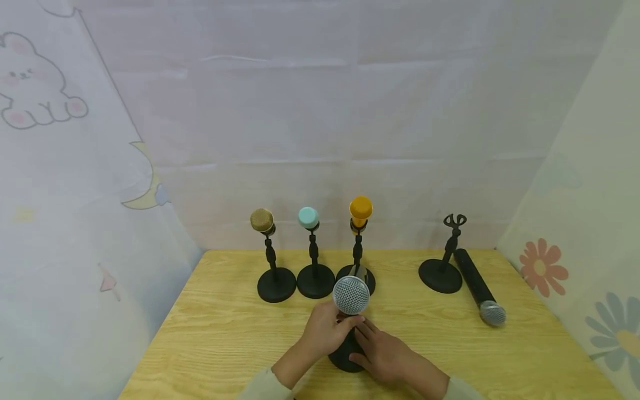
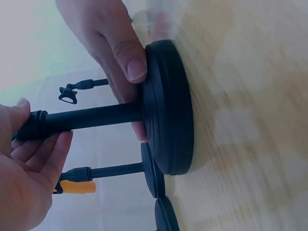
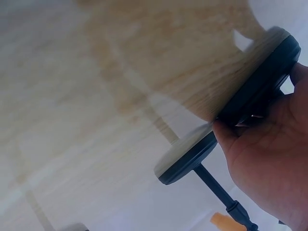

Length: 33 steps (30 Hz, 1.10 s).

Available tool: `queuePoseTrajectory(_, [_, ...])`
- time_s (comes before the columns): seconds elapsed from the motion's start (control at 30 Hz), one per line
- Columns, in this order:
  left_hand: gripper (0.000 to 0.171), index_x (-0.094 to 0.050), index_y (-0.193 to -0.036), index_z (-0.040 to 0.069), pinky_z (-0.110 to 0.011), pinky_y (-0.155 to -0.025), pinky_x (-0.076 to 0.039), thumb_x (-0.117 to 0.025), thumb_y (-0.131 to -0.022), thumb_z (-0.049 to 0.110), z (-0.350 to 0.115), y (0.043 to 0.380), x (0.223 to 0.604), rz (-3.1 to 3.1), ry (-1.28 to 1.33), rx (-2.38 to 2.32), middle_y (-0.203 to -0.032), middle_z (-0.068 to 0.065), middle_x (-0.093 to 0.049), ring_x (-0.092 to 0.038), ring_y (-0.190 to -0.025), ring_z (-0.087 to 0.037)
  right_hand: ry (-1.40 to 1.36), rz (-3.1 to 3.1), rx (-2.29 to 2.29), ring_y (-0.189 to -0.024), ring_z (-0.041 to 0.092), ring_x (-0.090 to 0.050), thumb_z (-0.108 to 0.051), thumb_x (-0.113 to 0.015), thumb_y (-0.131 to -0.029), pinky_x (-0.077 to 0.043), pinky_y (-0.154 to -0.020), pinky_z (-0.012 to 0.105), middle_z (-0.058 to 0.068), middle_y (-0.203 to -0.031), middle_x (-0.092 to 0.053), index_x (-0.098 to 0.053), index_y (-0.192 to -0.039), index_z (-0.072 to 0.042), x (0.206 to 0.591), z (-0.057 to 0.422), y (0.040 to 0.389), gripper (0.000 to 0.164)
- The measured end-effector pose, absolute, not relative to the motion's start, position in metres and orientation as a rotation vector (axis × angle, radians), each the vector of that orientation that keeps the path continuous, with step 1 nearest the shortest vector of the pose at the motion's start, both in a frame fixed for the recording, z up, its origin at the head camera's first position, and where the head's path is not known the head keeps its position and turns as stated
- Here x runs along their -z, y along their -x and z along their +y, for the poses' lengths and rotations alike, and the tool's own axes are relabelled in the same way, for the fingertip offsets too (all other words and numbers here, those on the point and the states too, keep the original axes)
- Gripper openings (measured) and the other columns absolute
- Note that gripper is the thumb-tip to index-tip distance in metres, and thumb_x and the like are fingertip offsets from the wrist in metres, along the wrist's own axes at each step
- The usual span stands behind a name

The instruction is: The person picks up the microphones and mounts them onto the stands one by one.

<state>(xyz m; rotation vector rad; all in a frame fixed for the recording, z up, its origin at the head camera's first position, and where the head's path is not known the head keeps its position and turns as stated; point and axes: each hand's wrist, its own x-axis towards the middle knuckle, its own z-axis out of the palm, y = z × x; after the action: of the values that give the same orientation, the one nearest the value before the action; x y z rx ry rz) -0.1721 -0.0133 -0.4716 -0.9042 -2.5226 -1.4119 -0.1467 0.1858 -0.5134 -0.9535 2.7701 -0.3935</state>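
Note:
A microphone with a silver mesh head [image 1: 351, 295] sits at the top of a black microphone stand [image 2: 96, 115] near the front of the table. My left hand [image 1: 324, 329] grips the upper part of the stand's pole, its fingers curled at the collar. With mostly straight fingers, my right hand [image 1: 386, 353] presses on the round black base [image 2: 168, 108], thumb and fingers on either side of the pole. In the right wrist view, that hand [image 3: 272, 149] touches the base's rim. The microphone head hides part of the left hand's grip in the head view.
Behind stand three stands bearing a gold microphone [image 1: 262, 220], a light-blue one [image 1: 308, 217] and an orange one [image 1: 360, 208]. At the right, a stand with a bare clip [image 1: 440, 275] is beside a black microphone [image 1: 475, 281] lying on the wooden table [image 1: 210, 333].

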Motion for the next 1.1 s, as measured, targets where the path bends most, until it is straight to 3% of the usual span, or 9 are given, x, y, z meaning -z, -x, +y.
queuePoseTrajectory(0.2, [0.023,-0.069,-0.115,0.013,-0.021,-0.077,-0.057,-0.068,-0.099,0.03,-0.016,0.173,0.471,-2.571,0.959,1.381,-0.105,0.002,-0.075,-0.07,-0.096,-0.005,0.973,2.785,0.375,-0.145,0.043,-0.036,-0.06,-0.033,-0.105,-0.044,-0.108,0.053,0.023,-0.158,-0.036,-0.046,-0.148,0.006,0.519,0.188,0.149,0.08])
queuePoseTrajectory(0.5, [0.029,-0.07,-0.116,0.012,-0.021,-0.075,-0.056,-0.061,-0.102,0.036,-0.019,0.178,0.471,-2.723,1.012,1.384,-0.107,0.003,-0.073,-0.068,-0.094,-0.002,0.955,2.757,0.416,-0.146,0.044,-0.034,-0.06,-0.034,-0.105,-0.043,-0.109,0.055,0.024,-0.159,-0.034,-0.044,-0.149,0.006,0.516,0.189,0.15,0.079])
queuePoseTrajectory(0.77, [0.019,-0.067,-0.105,0.019,-0.022,-0.077,-0.053,-0.061,-0.102,0.036,-0.031,0.18,0.491,-2.849,1.111,1.008,-0.101,0.011,-0.065,-0.059,-0.093,-0.001,0.904,2.692,0.496,-0.148,0.038,-0.034,-0.057,-0.045,-0.103,-0.042,-0.111,0.052,0.017,-0.162,-0.031,-0.039,-0.155,-0.003,0.511,0.189,0.153,0.076])
queuePoseTrajectory(0.9, [0.032,-0.068,-0.121,0.015,-0.026,-0.091,-0.054,-0.061,-0.101,0.039,-0.037,0.176,0.502,-2.917,1.12,0.854,-0.118,0.006,-0.068,-0.062,-0.109,-0.006,0.898,2.65,0.561,-0.146,0.036,-0.038,-0.058,-0.048,-0.102,-0.042,-0.112,0.05,0.015,-0.164,-0.028,-0.035,-0.157,-0.003,0.51,0.195,0.157,0.079])
queuePoseTrajectory(1.1, [0.055,-0.059,-0.14,0.009,-0.029,-0.103,-0.05,-0.061,-0.1,0.047,-0.04,0.17,0.505,-2.95,1.171,0.607,-0.138,-0.002,-0.06,-0.056,-0.126,-0.013,0.819,2.615,0.595,-0.145,0.033,-0.041,-0.058,-0.052,-0.101,-0.042,-0.112,0.049,0.011,-0.166,-0.026,-0.032,-0.159,-0.005,0.509,0.205,0.161,0.081])
